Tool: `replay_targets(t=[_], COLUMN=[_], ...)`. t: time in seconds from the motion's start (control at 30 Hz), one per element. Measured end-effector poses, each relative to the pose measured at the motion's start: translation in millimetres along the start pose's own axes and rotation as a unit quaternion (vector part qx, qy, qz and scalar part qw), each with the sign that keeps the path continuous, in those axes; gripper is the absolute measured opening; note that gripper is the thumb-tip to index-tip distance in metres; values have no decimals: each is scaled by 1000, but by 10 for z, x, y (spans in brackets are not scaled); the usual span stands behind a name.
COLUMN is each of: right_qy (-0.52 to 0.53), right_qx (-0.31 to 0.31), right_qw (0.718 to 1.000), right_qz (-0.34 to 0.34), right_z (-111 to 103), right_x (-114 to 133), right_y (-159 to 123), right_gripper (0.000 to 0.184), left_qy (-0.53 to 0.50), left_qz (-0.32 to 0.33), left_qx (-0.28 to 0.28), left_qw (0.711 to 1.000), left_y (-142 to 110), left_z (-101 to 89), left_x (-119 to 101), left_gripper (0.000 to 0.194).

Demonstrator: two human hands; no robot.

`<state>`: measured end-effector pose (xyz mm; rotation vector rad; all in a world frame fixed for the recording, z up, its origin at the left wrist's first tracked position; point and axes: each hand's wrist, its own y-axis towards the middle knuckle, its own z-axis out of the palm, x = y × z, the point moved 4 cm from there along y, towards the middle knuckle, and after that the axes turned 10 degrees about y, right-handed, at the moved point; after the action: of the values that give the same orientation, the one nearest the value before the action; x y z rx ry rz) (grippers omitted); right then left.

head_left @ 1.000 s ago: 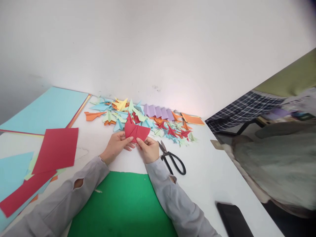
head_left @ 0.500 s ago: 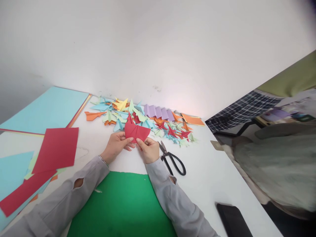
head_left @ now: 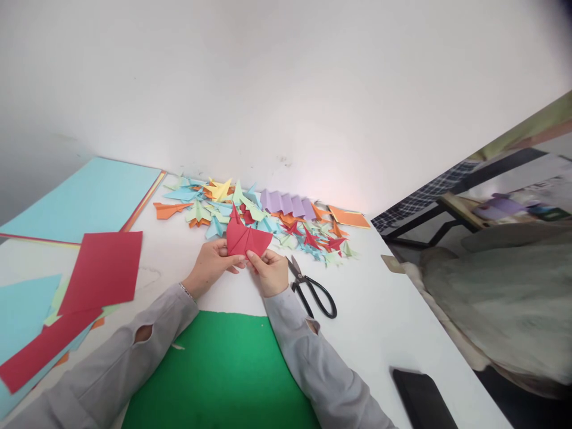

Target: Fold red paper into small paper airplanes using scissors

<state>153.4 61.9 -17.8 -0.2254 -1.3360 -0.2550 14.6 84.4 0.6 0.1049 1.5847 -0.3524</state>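
A red folded paper (head_left: 246, 239) is held up between both hands, its crease lines fanning from the bottom edge. My left hand (head_left: 210, 265) pinches its lower left side, thumb on the front. At the lower right, my right hand (head_left: 270, 271) grips it with thumb in front and fingers behind. The fingers behind the paper are partly hidden. Just beyond the hands lies a pile of small folded paper pieces (head_left: 218, 189) in several colours. Black-handled scissors (head_left: 310, 286) rest close to the right hand, blades slightly apart.
A green mat (head_left: 218, 369) lies under the forearms. Left are a large light blue sheet stack (head_left: 89, 196), a red sheet (head_left: 105, 268) and a red strip (head_left: 49, 348). A purple pleated paper (head_left: 288, 204) stands by the wall. A black phone-like object (head_left: 422, 396) lies front right.
My left thumb has shifted slightly on the red paper, and more creases show at its lower left. Plaid fabric at the right has moved back, uncovering more of the background.
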Motion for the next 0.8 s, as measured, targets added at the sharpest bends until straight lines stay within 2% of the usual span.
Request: replay_targets(t=[0.37, 0.57, 0.8], right_qy=[13, 22, 39], right_qx=[18, 14, 0], right_qw=[1000, 1000, 999], right_qz=[-7, -6, 4], right_z=[31, 33, 22], right_x=[23, 26, 27], right_y=[-16, -14, 1], right_gripper=[40, 41, 40], left_qy=[-3, -14, -12], left_qz=[-1, 10, -9], left_qx=[-13, -15, -5], left_qw=[1000, 1000, 1000], left_y=[1, 0, -10], left_z=[1, -7, -2], left_x=[-6, 0, 2], left_gripper=[39, 38, 37])
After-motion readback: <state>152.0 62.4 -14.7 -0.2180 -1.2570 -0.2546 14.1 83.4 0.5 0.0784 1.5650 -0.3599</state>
